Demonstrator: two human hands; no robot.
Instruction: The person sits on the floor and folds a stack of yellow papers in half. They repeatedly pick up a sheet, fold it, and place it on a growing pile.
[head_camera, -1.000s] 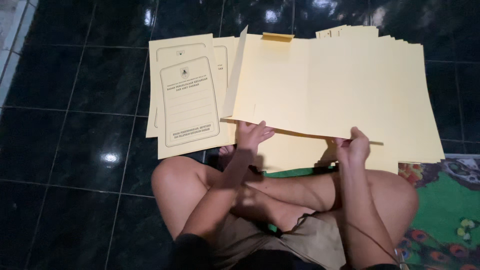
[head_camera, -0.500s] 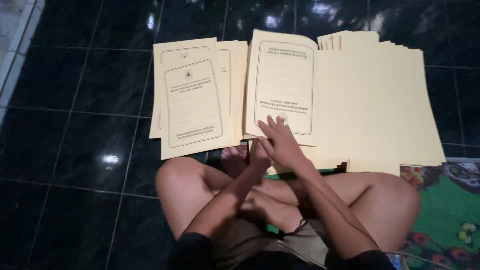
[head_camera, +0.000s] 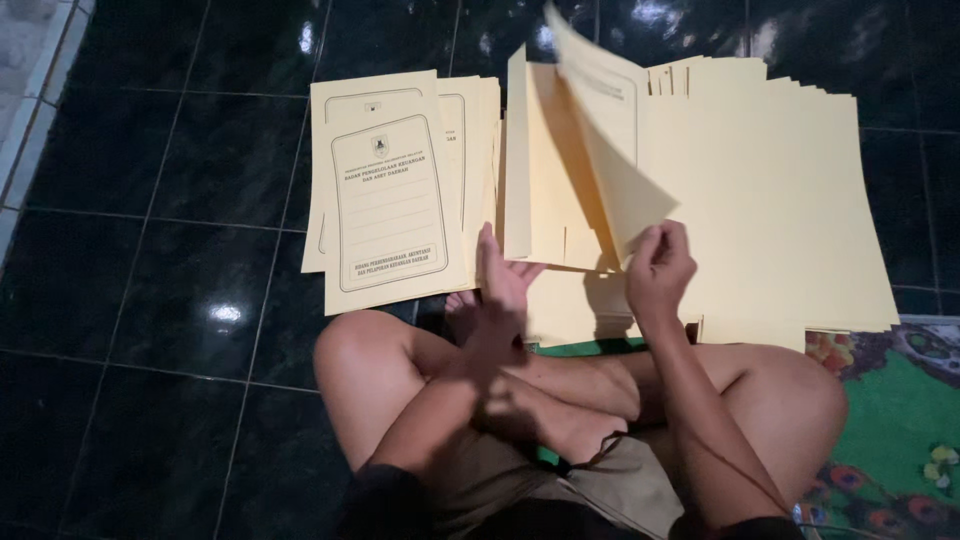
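Hands work at the near edge of a spread of pale yellow paper folders on a dark tiled floor (head_camera: 150, 320). The right hand (head_camera: 658, 272) pinches the near corner of a raised folder flap (head_camera: 610, 150), which stands tilted up over the middle folder (head_camera: 555, 180). The left hand (head_camera: 503, 283) is open, fingers spread, just left of that folder's near edge and gripping nothing. Left of the hands lies a stack of closed folders (head_camera: 390, 195), its top cover printed with a dark rounded frame, a small emblem and lines of text. Right of the hands a fanned pile of plain folders (head_camera: 790, 210) reaches a green patterned mat (head_camera: 890, 430).
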